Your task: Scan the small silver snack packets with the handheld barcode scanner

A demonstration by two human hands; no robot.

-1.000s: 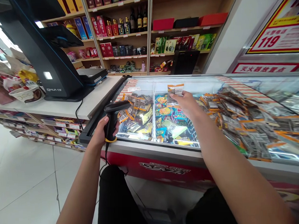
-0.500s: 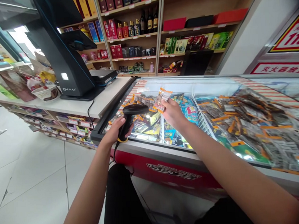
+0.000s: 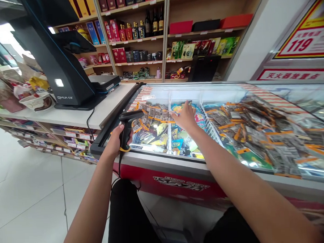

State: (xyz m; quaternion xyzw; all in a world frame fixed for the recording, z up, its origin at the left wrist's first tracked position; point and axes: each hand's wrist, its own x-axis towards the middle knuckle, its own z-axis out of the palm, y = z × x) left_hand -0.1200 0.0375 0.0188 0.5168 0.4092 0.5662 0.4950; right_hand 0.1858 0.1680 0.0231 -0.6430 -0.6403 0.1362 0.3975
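The person's left hand [image 3: 114,140] is wrapped around the handle of a black scanner [image 3: 125,132], thumb on the near side, its head pointing right over the freezer [image 3: 141,171]. A cord [image 3: 119,163] drops from the base of the handle. The scanner should feel fairly light and hard-shelled; the handle is the natural place to hold it, though its cord may tug.

The right hand [image 3: 187,118] is spread, thumb apart from the fingers, with nothing visibly held. Whether it touches what lies below cannot be told. Just left of its thumb are small orange-edged packets [image 3: 154,111], bunched over the freezer's left part. A larger heap of similar packets [image 3: 260,134] spreads to the right of the forearm. They look light and floppy, likely slick-skinned; the flat orange ends seem the best place to pinch, since squeezing the middle could crush what is inside.

Farther out, left of the freezer, a white counter [image 3: 126,91] carries a till [image 3: 64,76]; beyond, shelves [image 3: 183,9] hold boxes and bottles [image 3: 154,22].
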